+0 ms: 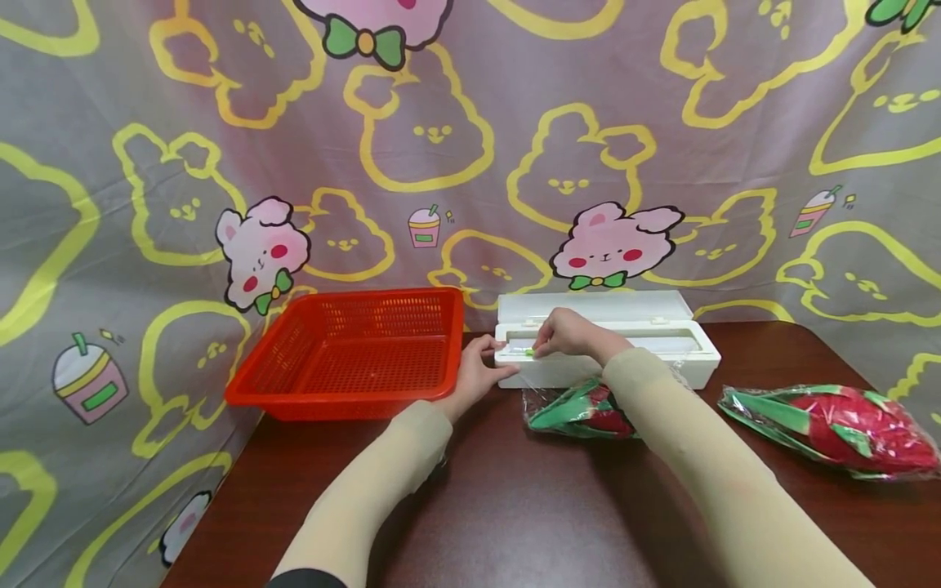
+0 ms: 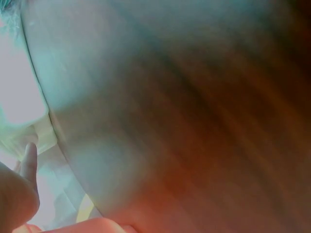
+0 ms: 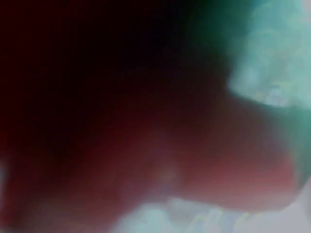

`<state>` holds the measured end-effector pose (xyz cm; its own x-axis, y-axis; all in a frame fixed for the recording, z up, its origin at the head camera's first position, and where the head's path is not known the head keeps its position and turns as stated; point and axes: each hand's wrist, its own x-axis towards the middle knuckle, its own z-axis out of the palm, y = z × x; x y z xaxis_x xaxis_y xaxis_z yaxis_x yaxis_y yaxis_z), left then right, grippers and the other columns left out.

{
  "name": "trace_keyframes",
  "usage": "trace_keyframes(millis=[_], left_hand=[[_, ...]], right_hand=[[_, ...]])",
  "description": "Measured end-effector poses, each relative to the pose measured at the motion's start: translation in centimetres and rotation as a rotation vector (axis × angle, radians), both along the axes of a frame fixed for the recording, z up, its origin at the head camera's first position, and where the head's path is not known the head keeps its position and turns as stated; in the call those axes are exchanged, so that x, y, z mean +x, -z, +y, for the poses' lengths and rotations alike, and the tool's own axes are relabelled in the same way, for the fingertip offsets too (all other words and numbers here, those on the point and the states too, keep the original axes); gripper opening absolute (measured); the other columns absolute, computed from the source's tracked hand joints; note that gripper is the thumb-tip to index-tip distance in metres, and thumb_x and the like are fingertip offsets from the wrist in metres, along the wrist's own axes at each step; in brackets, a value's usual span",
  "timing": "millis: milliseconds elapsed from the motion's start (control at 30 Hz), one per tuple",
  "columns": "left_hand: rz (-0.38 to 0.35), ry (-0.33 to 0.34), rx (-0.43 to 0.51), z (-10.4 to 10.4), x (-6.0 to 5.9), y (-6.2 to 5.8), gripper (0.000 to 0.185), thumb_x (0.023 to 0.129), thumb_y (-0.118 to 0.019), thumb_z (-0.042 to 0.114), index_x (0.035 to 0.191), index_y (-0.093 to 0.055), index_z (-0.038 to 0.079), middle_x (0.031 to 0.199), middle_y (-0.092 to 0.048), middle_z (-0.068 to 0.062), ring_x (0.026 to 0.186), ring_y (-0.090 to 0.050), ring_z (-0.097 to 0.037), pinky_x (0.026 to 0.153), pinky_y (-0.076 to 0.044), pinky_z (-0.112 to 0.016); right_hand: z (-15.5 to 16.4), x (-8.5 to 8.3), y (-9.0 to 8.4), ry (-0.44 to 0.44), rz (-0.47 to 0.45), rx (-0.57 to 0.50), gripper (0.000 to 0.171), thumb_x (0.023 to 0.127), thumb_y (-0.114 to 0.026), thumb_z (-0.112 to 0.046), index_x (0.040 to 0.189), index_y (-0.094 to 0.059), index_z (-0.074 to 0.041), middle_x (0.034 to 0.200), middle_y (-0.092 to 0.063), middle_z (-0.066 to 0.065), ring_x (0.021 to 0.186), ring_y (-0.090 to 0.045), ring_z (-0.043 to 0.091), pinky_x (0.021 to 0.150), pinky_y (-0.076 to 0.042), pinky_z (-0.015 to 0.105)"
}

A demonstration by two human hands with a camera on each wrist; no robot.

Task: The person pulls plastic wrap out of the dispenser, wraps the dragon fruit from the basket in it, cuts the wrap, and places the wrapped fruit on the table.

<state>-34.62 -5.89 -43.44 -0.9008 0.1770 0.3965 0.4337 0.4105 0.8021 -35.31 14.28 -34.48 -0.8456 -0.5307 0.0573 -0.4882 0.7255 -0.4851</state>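
A long white cling film dispenser stands on the table with its lid raised at the back. At its left end, my left hand grips the corner, thumb against the front and fingers over the top. The fingers of my right hand pinch a small green slider near the left end of the dispenser's top. In the left wrist view the left hand shows at the dispenser's end. Dark blur fills most of the right wrist view.
A red plastic basket sits left of the dispenser. Partly behind my right forearm lies a red-and-green item in clear film. Another film-wrapped red-and-green item lies at the right. A patterned curtain hangs behind the brown table.
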Motion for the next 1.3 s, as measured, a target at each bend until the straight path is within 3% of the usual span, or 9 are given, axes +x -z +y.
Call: trace_keyframes(millis=[433,667,900,1133,1300], left_hand=[[-0.016,-0.002,-0.005,0.1,0.0,-0.2,0.034,0.074,-0.087,0.016,0.094,-0.061,0.005,0.112,-0.063,-0.011,0.105,-0.064,-0.028,0.087,-0.052,-0.033],[0.002,-0.001,-0.001,0.2,0.2,-0.4,0.035,0.073,-0.087,0.013,0.095,-0.060,0.003,0.109,-0.062,-0.013,0.105,-0.064,-0.029,0.088,-0.051,-0.036],[-0.016,-0.034,-0.082,0.0,0.4,-0.2,0.043,0.070,-0.089,0.025,0.093,-0.056,0.009,0.104,-0.061,-0.008,0.104,-0.063,-0.024,0.086,-0.051,-0.033],[-0.012,-0.064,-0.128,0.2,0.5,-0.4,0.047,0.067,-0.090,0.030,0.092,-0.054,0.011,0.100,-0.057,-0.007,0.102,-0.062,-0.024,0.083,-0.051,-0.032],[0.018,-0.059,-0.124,0.4,0.3,-0.4,0.048,0.068,-0.090,0.031,0.090,-0.053,0.010,0.097,-0.056,-0.006,0.099,-0.060,-0.023,0.081,-0.050,-0.031]], right_hand=[[1.1,-0.2,-0.3,0.011,-0.036,0.019,0.009,0.081,-0.079,-0.010,0.076,-0.076,-0.002,0.076,-0.071,0.002,0.061,-0.048,0.009,0.060,-0.041,0.025],[0.4,-0.1,-1.2,0.006,-0.031,0.102,0.007,0.082,-0.078,-0.009,0.076,-0.076,-0.004,0.070,-0.068,-0.002,0.060,-0.046,0.009,0.059,-0.041,0.025],[0.1,0.2,-1.9,-0.033,-0.060,0.207,0.008,0.083,-0.076,-0.008,0.090,-0.078,-0.003,0.085,-0.073,0.004,0.075,-0.061,0.013,0.070,-0.051,0.032],[0.5,0.0,-1.6,-0.080,-0.064,0.160,0.010,0.084,-0.076,-0.009,0.091,-0.078,-0.002,0.088,-0.073,0.005,0.080,-0.062,0.014,0.072,-0.051,0.033],[0.5,-0.6,-1.2,-0.122,0.004,0.118,0.008,0.082,-0.078,-0.009,0.088,-0.078,-0.003,0.082,-0.073,0.003,0.073,-0.060,0.010,0.068,-0.050,0.030]])
